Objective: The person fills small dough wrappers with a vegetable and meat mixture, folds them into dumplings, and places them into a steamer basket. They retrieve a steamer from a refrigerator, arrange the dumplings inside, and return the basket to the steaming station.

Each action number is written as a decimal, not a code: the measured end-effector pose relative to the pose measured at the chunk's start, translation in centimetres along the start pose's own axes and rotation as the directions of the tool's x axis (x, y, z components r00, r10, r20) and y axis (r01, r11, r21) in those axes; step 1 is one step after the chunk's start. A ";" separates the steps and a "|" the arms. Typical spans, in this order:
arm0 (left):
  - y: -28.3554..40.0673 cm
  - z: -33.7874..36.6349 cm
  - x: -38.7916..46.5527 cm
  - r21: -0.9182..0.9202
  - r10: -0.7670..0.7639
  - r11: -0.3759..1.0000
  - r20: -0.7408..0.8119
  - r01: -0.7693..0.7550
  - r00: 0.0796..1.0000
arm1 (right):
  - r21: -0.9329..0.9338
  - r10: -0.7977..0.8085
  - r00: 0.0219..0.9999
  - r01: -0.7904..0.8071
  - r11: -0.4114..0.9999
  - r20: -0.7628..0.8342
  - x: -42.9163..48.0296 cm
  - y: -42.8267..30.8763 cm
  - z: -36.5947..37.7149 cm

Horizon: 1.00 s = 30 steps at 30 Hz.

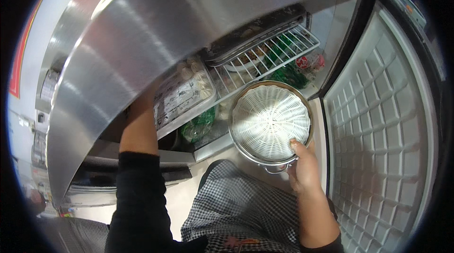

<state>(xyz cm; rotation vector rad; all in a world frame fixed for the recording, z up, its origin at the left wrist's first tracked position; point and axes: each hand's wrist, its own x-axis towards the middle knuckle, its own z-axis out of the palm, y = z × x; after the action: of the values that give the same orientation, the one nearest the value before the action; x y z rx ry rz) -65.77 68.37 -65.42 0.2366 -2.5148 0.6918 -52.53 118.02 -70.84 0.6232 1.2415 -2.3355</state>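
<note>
My right hand [301,161] grips the near rim of a round metal steamer pan [234,139], its thumb pressed on the white woven liner [271,118] inside. The pan is held in front of an undercounter refrigerator's wire shelf [269,72]. My left forearm reaches into the refrigerator beneath the steel counter edge; the left hand itself is hidden. Beside that forearm, on the shelf's left part, a white plastic tray [189,111] holds several pleated buns [204,84] at its right end, while most of its base is bare.
The refrigerator door [383,118] stands open on the right. A steel countertop [149,26] overhangs the opening. Dark metal trays [259,33] lie on the wire shelf, and green plastic bags [200,125] are underneath. A checked apron covers my lap.
</note>
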 end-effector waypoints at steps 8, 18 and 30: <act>5.6 -11.9 -9.8 -0.368 -0.210 0.867 0.341 0.336 0.916 | 0.001 0.000 0.994 0.000 1.000 0.105 0.6 0.1 0.7; 1.5 -10.4 -2.5 -0.318 -0.303 0.858 0.322 0.404 0.897 | -0.063 0.042 0.990 -0.034 0.997 0.135 -0.6 0.5 0.8; -0.1 -4.3 4.4 -0.162 -0.274 0.899 0.516 0.406 0.812 | -0.087 0.052 0.990 -0.040 0.995 0.131 0.2 -0.4 0.0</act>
<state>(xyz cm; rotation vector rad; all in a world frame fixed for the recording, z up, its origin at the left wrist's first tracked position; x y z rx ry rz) -67.65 70.39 -59.88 0.8377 -2.8770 0.1457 -52.92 118.17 -70.71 0.4551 1.2446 -2.2347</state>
